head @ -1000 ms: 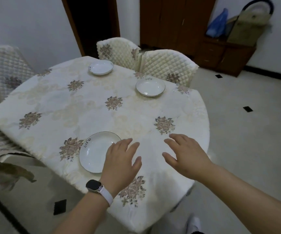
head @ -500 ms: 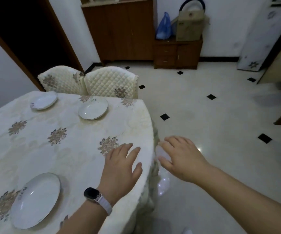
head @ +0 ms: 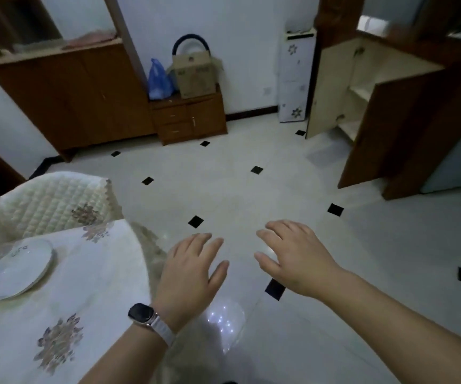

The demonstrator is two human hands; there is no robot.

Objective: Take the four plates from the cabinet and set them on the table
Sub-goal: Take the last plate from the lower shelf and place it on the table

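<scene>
One white plate (head: 18, 270) lies on the flowered tablecloth of the table (head: 90, 306) at the lower left. My left hand (head: 190, 275), with a watch on the wrist, floats palm down just past the table's right edge, fingers apart and empty. My right hand (head: 295, 259) hovers over the floor, also spread and empty. An open cabinet (head: 390, 112) stands at the upper right, its doors swung out and pale shelves showing; I see no plates on the visible shelves.
A quilted chair (head: 54, 203) stands behind the table. Along the far wall are a brown sideboard (head: 68, 95), a low drawer unit (head: 187, 117) with a cardboard box and blue bag, and a white floral unit (head: 295, 81). Tiled floor lies between me and the cabinet.
My view has swung right, away from the table toward the open cabinet. Two of the plates have left the view. Both hands stay spread and empty, now over the floor.
</scene>
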